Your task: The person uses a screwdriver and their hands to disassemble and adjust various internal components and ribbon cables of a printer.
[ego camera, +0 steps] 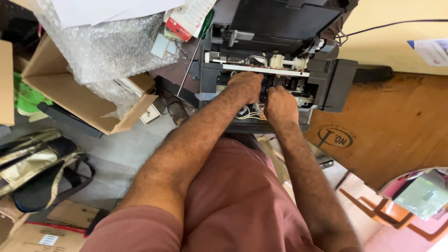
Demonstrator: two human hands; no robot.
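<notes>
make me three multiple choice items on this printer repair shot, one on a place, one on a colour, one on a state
1. Where does the long screwdriver with the green handle lie?
A. left of the opened black printer
B. on the wooden board at the right
C. in the person's lap

2. What colour is the garment over the person's lap?
A. blue
B. reddish brown
C. white

3. What state is the printer in?
A. closed and boxed
C. wrapped in bubble wrap
B. opened, its inner parts bare

Answers:
1 A, its shaft runs down along the printer's left side.
2 B, the cloth under both forearms is reddish brown.
3 B, the white rail and wires show, with the left hand and right hand both down inside it.
</notes>
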